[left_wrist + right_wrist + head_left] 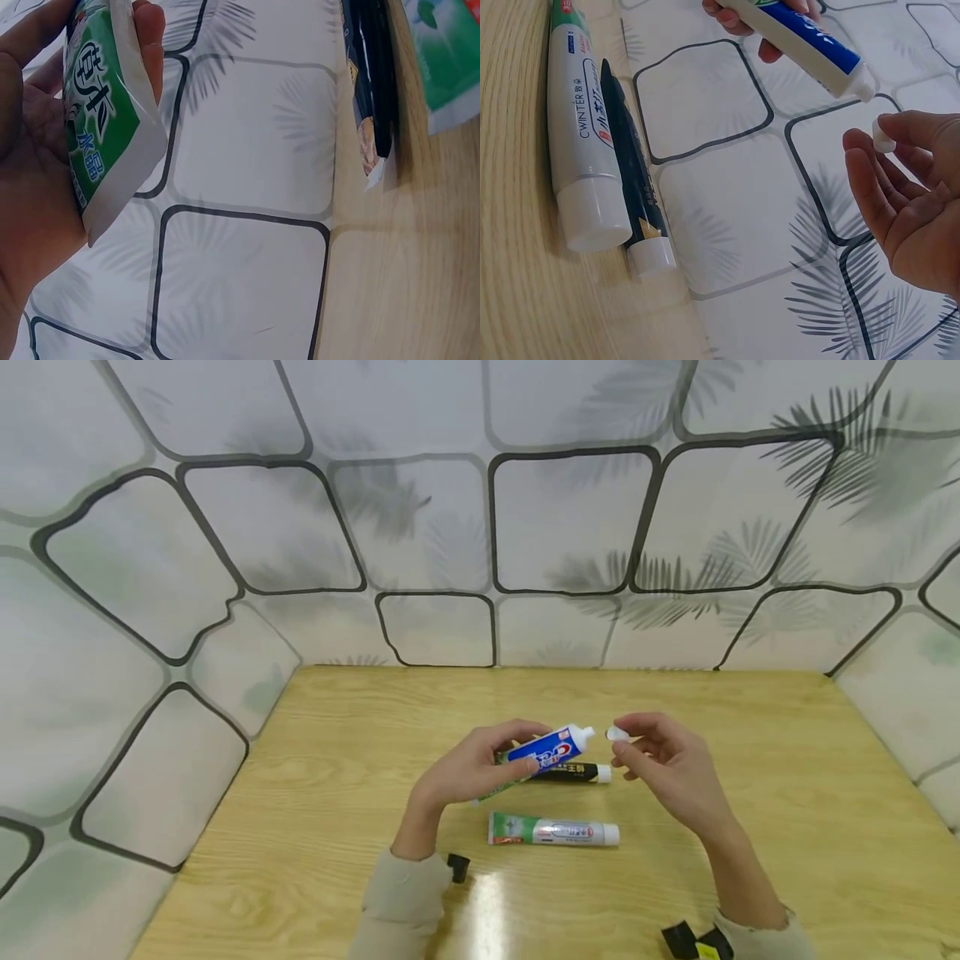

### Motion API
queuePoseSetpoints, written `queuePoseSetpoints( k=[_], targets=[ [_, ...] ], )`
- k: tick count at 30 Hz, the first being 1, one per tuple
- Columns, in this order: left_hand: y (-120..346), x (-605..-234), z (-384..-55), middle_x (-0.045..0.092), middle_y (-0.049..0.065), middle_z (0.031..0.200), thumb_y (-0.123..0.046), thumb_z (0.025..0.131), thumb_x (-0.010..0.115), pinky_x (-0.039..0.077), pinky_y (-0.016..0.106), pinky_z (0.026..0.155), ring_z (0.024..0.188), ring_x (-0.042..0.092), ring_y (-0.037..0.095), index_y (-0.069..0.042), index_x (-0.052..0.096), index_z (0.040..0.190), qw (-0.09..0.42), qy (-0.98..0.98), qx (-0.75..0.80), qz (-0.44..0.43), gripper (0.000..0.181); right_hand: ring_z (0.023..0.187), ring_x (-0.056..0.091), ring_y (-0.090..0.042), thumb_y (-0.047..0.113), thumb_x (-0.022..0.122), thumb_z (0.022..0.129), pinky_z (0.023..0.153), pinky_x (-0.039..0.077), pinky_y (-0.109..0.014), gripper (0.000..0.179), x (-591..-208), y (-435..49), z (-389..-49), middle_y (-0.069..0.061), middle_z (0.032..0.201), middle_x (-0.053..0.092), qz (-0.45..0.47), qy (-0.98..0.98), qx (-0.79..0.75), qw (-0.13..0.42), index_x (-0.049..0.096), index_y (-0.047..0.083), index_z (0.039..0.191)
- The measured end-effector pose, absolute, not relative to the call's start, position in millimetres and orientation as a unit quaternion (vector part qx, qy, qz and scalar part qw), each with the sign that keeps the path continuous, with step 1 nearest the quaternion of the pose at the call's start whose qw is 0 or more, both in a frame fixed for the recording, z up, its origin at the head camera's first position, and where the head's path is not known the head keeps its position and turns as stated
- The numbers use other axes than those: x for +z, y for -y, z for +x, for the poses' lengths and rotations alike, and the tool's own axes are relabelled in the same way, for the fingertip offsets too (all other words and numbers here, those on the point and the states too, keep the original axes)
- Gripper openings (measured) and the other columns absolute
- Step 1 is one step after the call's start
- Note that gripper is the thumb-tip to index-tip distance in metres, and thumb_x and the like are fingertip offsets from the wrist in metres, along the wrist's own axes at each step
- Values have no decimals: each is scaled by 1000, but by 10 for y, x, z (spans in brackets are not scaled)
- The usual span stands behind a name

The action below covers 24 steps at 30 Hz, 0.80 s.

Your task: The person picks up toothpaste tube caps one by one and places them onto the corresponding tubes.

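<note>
My left hand (468, 766) grips a blue, white and green toothpaste tube (546, 749), its bare nozzle pointing right and slightly up. In the left wrist view the tube's green crimped end (105, 112) shows beside the palm. Just right of the nozzle, my right hand (672, 766) pinches a small white cap (617, 734) between thumb and forefinger. The right wrist view shows the cap (883, 137) apart from the nozzle (865, 86). Behind the held tube, a black toothpaste tube (573, 772) with a white cap lies on the table, partly covered by it.
Nearer the front of the wooden table (337, 718) lies a green and white toothpaste tube (555, 831), capped. Black straps show by the left sleeve (458, 867) and the right sleeve (681, 941). A patterned wall covering (570, 518) rises behind the table.
</note>
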<state>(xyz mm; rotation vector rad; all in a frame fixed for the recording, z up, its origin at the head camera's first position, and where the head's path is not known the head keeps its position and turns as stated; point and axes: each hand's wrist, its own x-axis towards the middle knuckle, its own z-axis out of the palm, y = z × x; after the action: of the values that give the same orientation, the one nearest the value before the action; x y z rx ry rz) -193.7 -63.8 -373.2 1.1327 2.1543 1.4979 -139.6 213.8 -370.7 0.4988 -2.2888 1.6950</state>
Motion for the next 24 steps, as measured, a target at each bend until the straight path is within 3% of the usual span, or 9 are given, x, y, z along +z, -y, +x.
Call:
queuePoseSetpoints(
  k=[9,15,24],
  targets=[
    [689,-3621,-1922,64,9,119,-15,101,58,53,28,70,91,61,16,-14,54,140,119,-761,497,400,39,74,68,-12,-7,62,93,59,56,-28,22,-3654,-2124,-1375,-2,88,69,183,790,569,139,63,-3,115],
    [706,-3590,-1883,64,8,118,-15,101,58,53,29,71,91,61,15,-14,54,139,120,-760,495,404,38,72,68,-11,-7,63,92,59,56,-28,23,-3611,-2137,-1338,4,85,68,182,792,565,144,62,-3,115],
    [712,-3613,-1822,64,9,118,-16,101,58,54,28,70,89,62,14,-14,55,139,119,-765,492,398,38,68,67,-12,-5,65,92,59,56,-28,19,-3569,-2144,-1262,-6,81,69,171,800,557,145,59,-3,110]
  ],
)
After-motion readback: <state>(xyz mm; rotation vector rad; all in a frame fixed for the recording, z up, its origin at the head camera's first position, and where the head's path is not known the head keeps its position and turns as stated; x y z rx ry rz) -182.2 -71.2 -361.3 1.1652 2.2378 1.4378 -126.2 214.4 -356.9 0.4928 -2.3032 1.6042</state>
